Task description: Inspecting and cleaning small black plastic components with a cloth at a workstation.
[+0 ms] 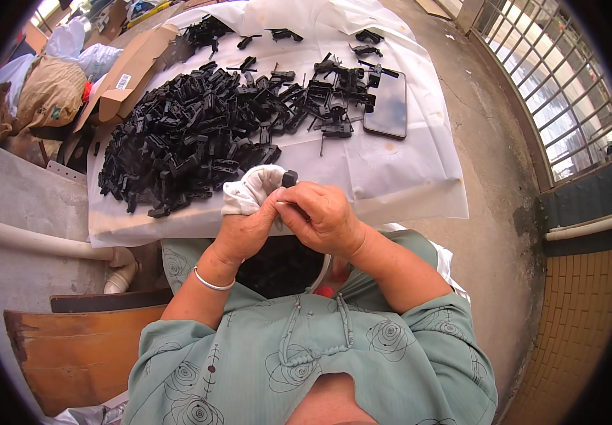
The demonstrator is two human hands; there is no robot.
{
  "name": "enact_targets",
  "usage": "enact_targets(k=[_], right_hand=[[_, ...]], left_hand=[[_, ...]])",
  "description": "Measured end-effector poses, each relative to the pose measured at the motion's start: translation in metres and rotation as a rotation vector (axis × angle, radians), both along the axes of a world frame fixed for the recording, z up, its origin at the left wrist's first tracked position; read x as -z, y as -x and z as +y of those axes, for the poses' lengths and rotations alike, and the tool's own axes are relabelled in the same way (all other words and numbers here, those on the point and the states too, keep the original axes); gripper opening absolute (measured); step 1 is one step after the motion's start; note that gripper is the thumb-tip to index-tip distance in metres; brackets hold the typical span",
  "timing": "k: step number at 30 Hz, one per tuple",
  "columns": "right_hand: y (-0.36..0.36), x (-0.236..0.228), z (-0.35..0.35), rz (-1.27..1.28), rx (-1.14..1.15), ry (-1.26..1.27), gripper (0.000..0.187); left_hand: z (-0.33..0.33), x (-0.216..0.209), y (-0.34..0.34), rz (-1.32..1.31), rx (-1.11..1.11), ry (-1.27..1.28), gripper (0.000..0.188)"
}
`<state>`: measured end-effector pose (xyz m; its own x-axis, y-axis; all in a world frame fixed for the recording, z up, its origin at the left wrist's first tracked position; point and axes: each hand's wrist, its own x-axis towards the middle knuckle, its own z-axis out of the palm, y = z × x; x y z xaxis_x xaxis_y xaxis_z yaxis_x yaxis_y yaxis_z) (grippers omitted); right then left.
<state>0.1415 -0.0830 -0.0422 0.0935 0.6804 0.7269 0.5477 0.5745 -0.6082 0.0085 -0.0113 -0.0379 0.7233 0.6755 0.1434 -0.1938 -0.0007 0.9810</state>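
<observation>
My left hand (248,230), partly covered by a white glove (249,190), is closed around a small black plastic part (289,178) at the table's near edge. Against it, my right hand (326,217) is bare, with thumb and fingers pinched together at the same part. Most of the part is hidden by the fingers, so only its black end shows. Just beyond my hands lies a large heap of black plastic parts (185,134). Several looser black parts (335,120) with thin rods are spread to the right of the heap.
White sheeting (398,185) covers the table. A dark phone-like slab (388,106) lies at its right. An open cardboard box (125,78) and bags (54,88) stand at the left. Below my hands, a round container (284,268) holds dark contents. A barred window (554,78) is at right.
</observation>
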Motion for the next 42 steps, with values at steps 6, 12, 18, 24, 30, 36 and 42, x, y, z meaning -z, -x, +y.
enact_targets(k=[6,12,18,24,30,36,42], right_hand=[[0.002,0.001,0.000,0.143,0.006,0.001,0.010],[-0.011,-0.008,-0.002,0.611,-0.074,0.477,0.020],[-0.020,-0.007,0.003,0.461,-0.211,0.410,0.023],[-0.019,-0.012,0.000,0.181,-0.166,0.439,0.025],[-0.010,0.007,0.006,0.434,-0.232,0.565,0.024],[-0.009,0.011,0.007,0.495,-0.269,0.550,0.019],[-0.017,0.002,0.007,0.059,-0.102,0.508,0.012]], left_hand=[[0.000,-0.002,0.001,0.032,-0.001,0.048,0.021],[-0.007,-0.017,0.002,0.039,-0.009,-0.009,0.026],[-0.001,-0.023,0.003,0.128,-0.034,-0.084,0.027],[-0.005,-0.025,0.001,0.199,-0.132,-0.335,0.021],[-0.002,-0.019,-0.002,0.218,-0.238,-0.750,0.022],[0.000,-0.016,-0.001,0.227,-0.177,-0.442,0.027],[0.018,-0.023,0.011,-0.058,-0.071,0.076,0.033]])
